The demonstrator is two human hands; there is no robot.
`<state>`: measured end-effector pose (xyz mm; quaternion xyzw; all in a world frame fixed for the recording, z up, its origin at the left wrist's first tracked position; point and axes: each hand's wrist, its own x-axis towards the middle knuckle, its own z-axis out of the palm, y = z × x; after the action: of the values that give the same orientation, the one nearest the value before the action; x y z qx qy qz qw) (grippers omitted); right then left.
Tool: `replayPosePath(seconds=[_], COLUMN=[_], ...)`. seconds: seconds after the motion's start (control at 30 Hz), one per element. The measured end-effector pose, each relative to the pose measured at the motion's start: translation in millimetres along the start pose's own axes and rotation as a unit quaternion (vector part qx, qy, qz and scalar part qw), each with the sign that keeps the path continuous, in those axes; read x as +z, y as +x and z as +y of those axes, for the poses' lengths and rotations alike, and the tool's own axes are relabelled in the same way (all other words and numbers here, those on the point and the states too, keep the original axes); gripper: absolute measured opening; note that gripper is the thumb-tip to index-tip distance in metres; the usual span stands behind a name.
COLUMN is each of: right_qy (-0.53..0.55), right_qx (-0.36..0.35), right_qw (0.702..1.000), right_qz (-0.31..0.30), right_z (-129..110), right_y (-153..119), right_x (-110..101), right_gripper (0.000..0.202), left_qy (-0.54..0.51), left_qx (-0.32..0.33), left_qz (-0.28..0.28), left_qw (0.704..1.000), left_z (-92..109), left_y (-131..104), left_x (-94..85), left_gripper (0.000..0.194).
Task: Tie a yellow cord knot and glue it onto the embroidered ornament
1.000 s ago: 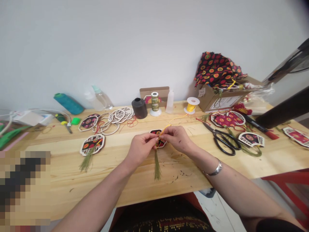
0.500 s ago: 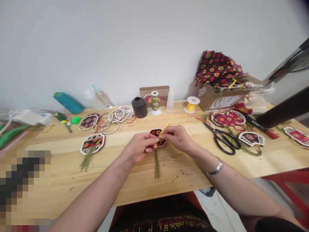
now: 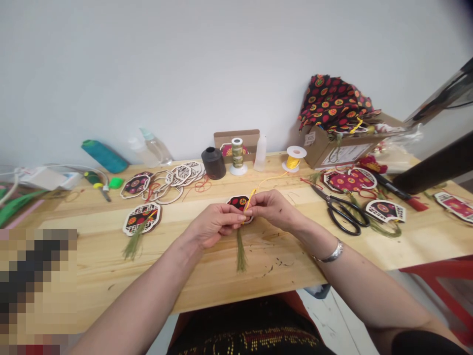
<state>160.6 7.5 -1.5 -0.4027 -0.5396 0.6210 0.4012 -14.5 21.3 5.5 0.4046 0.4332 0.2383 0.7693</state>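
Observation:
Near the table's middle, my left hand [image 3: 217, 223] and my right hand [image 3: 271, 209] meet fingertip to fingertip, both pinching the yellow cord [image 3: 252, 197]. The cord runs back to a spool of yellow cord [image 3: 293, 160]. Directly behind and under the fingers lies a small dark ornament [image 3: 238, 202] with a red pattern, partly covered by them. A green tassel [image 3: 241, 251] hangs toward the table's front edge below my fingertips. The exact point where cord and tassel meet is hidden by the fingers.
Black scissors [image 3: 345, 214] lie right of my right hand. A finished-looking tasselled ornament [image 3: 142, 218] rests at left. Behind stand a black thread cone [image 3: 213, 162], a green thread spool [image 3: 237, 154] and a white bottle [image 3: 260, 154]. A cardboard box [image 3: 325, 153] holds patterned fabric [image 3: 332, 103].
My fingertips have shifted slightly, and the yellow cord between them now stands more upright. My right hand has moved up a little. Both hands keep their pinch.

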Motion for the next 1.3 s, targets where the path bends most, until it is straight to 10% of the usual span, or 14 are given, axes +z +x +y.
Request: replayPosePath(seconds=[0.73, 1.3], right_qy=[-0.127, -0.127], right_qx=[0.005, -0.014], right_qw=[0.992, 0.987], right_qz=[-0.001, 0.094], right_z=[-4, -5], right_y=[-1, -3], right_x=[0, 0], right_gripper=[0.010, 0.014], left_qy=[0.094, -0.035], left_qx=[0.066, 0.089], left_qz=[0.067, 0.107], left_qw=[0.991, 0.990], left_z=[-11, -9], left_y=[3, 4], left_x=[5.6, 6.4], left_gripper=[0.013, 0.018])
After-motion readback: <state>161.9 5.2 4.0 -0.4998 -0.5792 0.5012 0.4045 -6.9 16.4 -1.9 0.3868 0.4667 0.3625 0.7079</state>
